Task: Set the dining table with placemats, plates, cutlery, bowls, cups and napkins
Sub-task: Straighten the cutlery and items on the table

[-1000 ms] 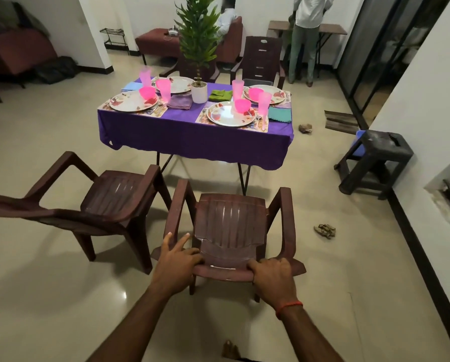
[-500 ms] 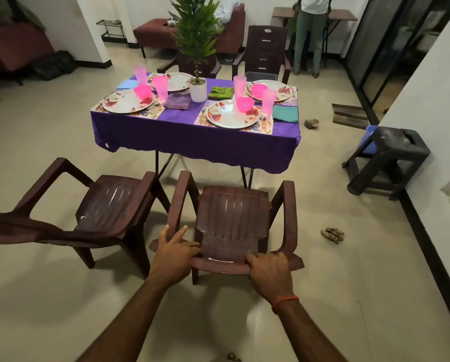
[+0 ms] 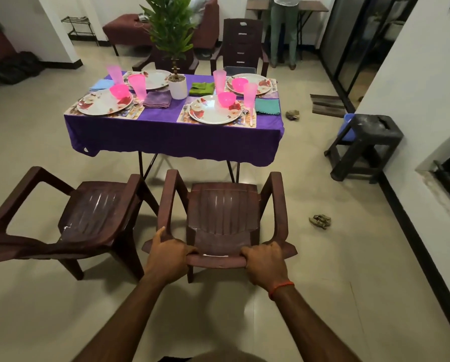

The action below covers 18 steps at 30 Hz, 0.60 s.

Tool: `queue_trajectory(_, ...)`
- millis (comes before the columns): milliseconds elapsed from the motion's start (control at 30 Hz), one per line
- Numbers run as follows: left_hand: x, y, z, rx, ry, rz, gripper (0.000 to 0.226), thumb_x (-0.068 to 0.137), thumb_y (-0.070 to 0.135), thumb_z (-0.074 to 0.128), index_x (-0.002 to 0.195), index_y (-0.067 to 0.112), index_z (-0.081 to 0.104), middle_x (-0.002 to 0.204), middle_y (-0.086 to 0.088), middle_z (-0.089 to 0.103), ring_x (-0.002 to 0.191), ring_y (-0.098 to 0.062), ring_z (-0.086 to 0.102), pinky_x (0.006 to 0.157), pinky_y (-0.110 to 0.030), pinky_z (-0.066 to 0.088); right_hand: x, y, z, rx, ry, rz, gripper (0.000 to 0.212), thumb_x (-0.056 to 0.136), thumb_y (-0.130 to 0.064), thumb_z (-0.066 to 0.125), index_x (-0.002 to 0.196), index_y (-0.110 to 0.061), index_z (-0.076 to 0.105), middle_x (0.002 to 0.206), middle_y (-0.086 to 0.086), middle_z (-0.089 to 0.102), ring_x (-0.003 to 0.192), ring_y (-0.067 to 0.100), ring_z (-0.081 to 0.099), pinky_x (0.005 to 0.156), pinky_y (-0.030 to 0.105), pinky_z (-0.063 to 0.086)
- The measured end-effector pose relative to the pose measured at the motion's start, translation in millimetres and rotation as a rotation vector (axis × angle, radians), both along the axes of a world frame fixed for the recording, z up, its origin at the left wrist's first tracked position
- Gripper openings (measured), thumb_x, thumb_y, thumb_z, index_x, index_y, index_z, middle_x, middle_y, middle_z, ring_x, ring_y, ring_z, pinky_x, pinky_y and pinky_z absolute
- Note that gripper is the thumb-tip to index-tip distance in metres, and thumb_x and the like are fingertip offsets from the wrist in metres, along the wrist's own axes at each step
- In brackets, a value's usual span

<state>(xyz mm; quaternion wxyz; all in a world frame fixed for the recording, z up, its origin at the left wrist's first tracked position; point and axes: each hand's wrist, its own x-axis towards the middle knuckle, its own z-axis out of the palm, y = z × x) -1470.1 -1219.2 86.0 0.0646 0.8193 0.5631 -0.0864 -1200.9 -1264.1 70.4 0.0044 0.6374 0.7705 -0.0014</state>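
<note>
Now both hands hold the top of the chair (image 3: 224, 212) back. The left hand (image 3: 167, 257) has its fingers curled over the top edge, and its thumb sticks up along the side. The right hand (image 3: 264, 259) has its fingers curled over the same edge, a bit further right. Both hands grip the chair and nothing else.

The table (image 3: 171, 142) is straight ahead, past the chair, with a gap in between. Its long side runs from left to right, across the way the chair faces. The seat points at the table. The chair lines up with the near right place. There a plate (image 3: 208, 114) sits on a placemat (image 3: 183, 118) with a pink bowl (image 3: 226, 99) on it. A pink cup (image 3: 250, 94) stands just beside, cutlery (image 3: 247, 116) lies by the plate, and a green napkin (image 3: 267, 105) is at the end. All four plates are out, so I think the setting is about done and the chairs are the last job.

Both hands are just as near to the table, so a push should go straight. A second chair (image 3: 96, 212) stands close on the left and could bump.
</note>
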Motion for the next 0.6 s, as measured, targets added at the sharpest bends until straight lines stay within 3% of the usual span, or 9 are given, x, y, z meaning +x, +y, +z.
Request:
queue_trajectory(200, -14.0, -2.2, 0.2, 0.032, 0.017, -0.029, 0.03, 0.087, 0.044, 0.054, 0.114, 0.056, 0.062, 0.1, 0.031, 0.068, 0.108, 0.004, 0.058, 0.105, -0.044, 0.019, -13.7, -7.3, 2.0, -0.047, -0.024, -0.019, 0.012, 0.086, -0.027, 0.055, 0.083, -0.028, 0.066, 0.066, -0.003, 0.068, 0.065, 0.025, 0.066, 0.073, 0.039, 0.044)
queue_trajectory(500, -15.0, -10.0, 2.3, 0.033, -0.043, -0.063, 0.033, 0.09, 0.06, 0.051, 0.12, 0.054, 0.063, 0.105, 0.029, 0.07, 0.107, 0.001, 0.058, 0.086, -0.038, 0.022, -13.2, -17.1, -1.1, 0.0, -0.001, -0.027, 0.017, 0.09, -0.038, 0.057, 0.097, -0.036, 0.072, 0.07, -0.01, 0.068, 0.068, 0.016, 0.066, 0.072, 0.035, 0.046)
queue_trajectory(600, -17.1, -12.6, -0.8, 0.043, -0.05, -0.079, 0.037, 0.089, 0.065, 0.047, 0.121, 0.054, 0.062, 0.103, 0.029, 0.071, 0.104, 0.001, 0.059, 0.085, -0.038, 0.024, -14.5, -19.9, 0.4, -0.016, -0.003, -0.043, 0.021, 0.093, -0.037, 0.053, 0.105, -0.036, 0.071, 0.078, -0.009, 0.07, 0.078, 0.018, 0.066, 0.078, 0.037, 0.044)
